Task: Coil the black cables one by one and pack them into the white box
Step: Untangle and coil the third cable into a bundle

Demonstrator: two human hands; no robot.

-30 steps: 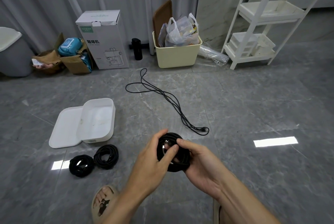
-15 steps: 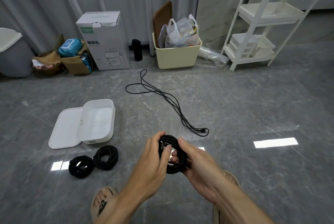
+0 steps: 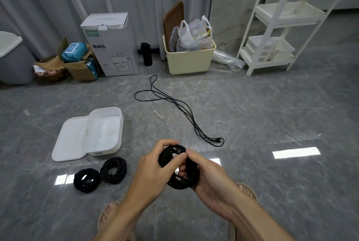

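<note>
Meanwhile, both hands' grip, left hand (image 3: 155, 170) and right hand (image 3: 208, 179), around coiled cable (image 3: 180, 182), well clear of white box (image 3: 116, 144).

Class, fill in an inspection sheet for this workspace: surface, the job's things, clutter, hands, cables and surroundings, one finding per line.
Surface: grey marble-look floor, glossy, with light reflections.
Job's things: white box, open and holding no cable, resting partly on its lid; two coiled cables on the floor in front of it.
Clutter: nothing seen in the work area.
Hands: left hand and right hand both grip a third coil.
Cables: one uncoiled black cable on the floor beyond the hands.
Surroundings: cardboard carton, black bottle, cream bin with bags, white shelf.
</note>
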